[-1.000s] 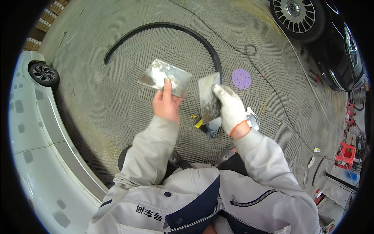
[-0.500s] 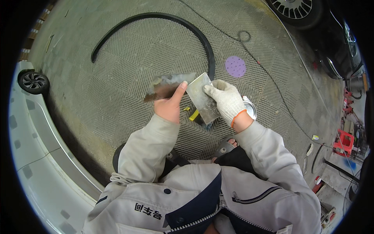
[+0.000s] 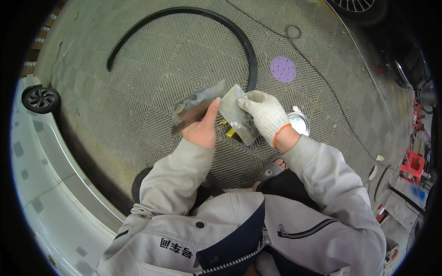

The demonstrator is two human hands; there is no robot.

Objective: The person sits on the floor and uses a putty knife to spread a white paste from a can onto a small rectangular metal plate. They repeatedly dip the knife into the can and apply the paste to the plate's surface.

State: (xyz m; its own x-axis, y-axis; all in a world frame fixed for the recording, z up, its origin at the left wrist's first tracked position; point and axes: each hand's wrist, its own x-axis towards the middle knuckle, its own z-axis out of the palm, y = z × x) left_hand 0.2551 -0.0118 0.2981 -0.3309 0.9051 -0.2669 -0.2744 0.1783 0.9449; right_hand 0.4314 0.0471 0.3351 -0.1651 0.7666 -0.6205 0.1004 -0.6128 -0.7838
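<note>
Bare and closed, my left hand (image 3: 204, 127) grips a flat metal putty scraper (image 3: 195, 103), its thumb lying on the upper face. My right hand (image 3: 268, 112), in a whitish knit glove with an orange cuff edge, pinches a second, pale rectangular putty scraper (image 3: 236, 110). The two blades are side by side, their near edges almost meeting; whether they touch I cannot tell. Whitish smears mark both blades. Under the right-hand scraper a yellow item (image 3: 230, 133) on the floor is partly hidden. Beside my gloved hand stands a round open tin (image 3: 298, 123) on the floor.
A curved black trim strip (image 3: 251, 55) arcs across the ribbed floor ahead. To its right lie a purple perforated sanding disc (image 3: 283, 69) and a dark cable (image 3: 322, 76). A light-coloured car (image 3: 69, 193) flanks my left; a black car (image 3: 391, 41) and a red stool (image 3: 412, 164) are rightward.
The left scraper has tilted a little, its outer end now lower. Both hands keep their grips and stay close together. The view has shifted slightly, revealing more of the tin.
</note>
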